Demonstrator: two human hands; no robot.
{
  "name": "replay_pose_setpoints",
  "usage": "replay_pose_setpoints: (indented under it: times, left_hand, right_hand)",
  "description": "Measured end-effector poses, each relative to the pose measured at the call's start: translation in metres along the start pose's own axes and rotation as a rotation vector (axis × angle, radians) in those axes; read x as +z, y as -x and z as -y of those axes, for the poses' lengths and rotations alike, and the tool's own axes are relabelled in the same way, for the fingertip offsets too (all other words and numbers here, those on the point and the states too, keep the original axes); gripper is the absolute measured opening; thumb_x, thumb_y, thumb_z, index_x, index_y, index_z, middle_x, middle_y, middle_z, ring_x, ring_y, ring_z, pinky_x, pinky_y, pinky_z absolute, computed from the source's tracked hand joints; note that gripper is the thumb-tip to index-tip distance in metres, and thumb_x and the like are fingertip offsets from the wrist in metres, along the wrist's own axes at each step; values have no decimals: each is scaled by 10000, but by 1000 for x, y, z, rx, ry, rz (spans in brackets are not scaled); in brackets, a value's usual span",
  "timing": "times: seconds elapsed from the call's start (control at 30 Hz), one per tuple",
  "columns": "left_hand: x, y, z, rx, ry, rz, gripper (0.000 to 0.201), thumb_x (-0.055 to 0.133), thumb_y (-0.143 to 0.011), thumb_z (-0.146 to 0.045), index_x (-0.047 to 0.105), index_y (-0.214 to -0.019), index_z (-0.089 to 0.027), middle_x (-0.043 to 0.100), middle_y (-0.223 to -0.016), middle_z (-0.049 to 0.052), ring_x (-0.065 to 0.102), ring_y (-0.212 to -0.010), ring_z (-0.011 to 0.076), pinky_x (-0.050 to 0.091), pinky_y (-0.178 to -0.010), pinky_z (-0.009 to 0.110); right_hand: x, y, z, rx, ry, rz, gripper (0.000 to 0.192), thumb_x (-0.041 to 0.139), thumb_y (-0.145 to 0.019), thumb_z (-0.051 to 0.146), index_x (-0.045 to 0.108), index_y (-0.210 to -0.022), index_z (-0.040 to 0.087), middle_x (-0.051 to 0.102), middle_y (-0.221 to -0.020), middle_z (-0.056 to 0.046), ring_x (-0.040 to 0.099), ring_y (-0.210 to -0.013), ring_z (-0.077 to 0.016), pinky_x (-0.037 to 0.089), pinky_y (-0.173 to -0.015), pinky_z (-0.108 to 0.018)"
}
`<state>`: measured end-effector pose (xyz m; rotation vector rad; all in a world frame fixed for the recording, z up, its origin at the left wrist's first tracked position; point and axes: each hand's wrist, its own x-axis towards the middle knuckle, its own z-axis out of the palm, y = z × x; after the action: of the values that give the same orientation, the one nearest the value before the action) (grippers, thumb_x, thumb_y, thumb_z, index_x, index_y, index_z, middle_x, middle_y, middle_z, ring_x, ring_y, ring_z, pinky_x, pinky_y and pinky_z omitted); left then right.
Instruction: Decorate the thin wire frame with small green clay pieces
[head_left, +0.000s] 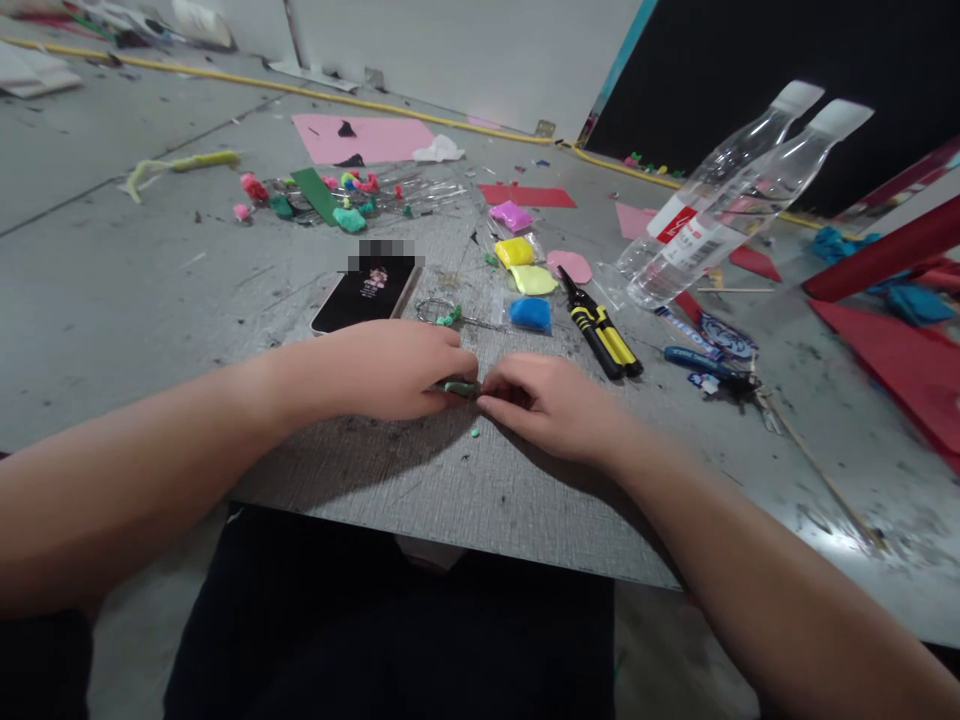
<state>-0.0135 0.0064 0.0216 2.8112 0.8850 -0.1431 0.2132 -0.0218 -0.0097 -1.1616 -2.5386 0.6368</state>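
Observation:
Near the front edge of the grey table (pixel 450 480), my left hand (pixel 390 370) and my right hand (pixel 551 400) almost meet. A thin strip of green modelling clay (pixel 460 388) shows between them. The left fingers are closed around it, while the right thumb and index finger pinch at its right end. A crumb of green clay (pixel 475 433) lies just in front of the hands. Behind them is a wire loop with green clay (pixel 448 316) on it. Behind my left hand lies a phone (pixel 367 295), its screen lit.
Packets of purple clay (pixel 511 215), yellow clay (pixel 514 251) and blue clay (pixel 530 315) lie behind my right hand, beside black-and-yellow pliers (pixel 602 330). Two leaning plastic bottles (pixel 712 225) and keys (pixel 742 385) are to the right. Wires with colourful clay pieces (pixel 360 185) lie farther back.

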Motion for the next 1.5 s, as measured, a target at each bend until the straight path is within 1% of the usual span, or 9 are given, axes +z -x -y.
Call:
replay_pose_setpoints:
  times: [0.37, 0.57, 0.77, 0.93, 1.5]
  left_hand:
    - [1, 1, 1, 16, -22, -10, 312, 513, -1007, -396, 736, -1130, -215, 695, -973, 84, 676, -900, 252, 449, -722, 336]
    - [2, 1, 1, 21, -10, -25, 305, 519, -1004, -389, 737, -1123, -211, 693, -967, 84, 669, -870, 243, 445, -712, 331]
    - [0, 1, 0, 0, -11, -3, 302, 535, -998, -380, 737, -1150, -214, 705, -989, 87, 674, -884, 245, 445, -721, 324]
    - [0, 1, 0, 12, -4, -13, 305, 529, -1002, -387, 739, -1141, -215, 700, -971, 80, 662, -841, 229, 433, -708, 320]
    - [0, 1, 0, 19, -14, -11, 311, 524, -1006, -387, 736, -1151, -212, 694, -980, 82, 676, -891, 244, 453, -730, 330]
  right_hand:
    - [0, 0, -2, -15, 6, -4, 117, 621, -975, 276, 615, -880, 207, 650, -843, -33, 566, -769, -184, 403, -708, -316]
    - [0, 1, -1, -20, 7, -6, 116, 625, -977, 273, 618, -885, 202, 640, -836, -31, 564, -768, -184, 400, -708, -315]
    - [1, 0, -1, -10, 1, -2, 115, 627, -971, 271, 614, -877, 207, 643, -835, -31, 563, -765, -186, 401, -703, -316]
    - [1, 0, -1, -7, -2, -5, 108, 636, -969, 260, 614, -877, 209, 642, -837, -27, 563, -764, -183, 404, -701, -312]
    - [-1, 0, 2, 9, -12, 4, 99, 647, -964, 242, 623, -880, 198, 637, -837, -29, 567, -770, -182, 404, -705, -312]
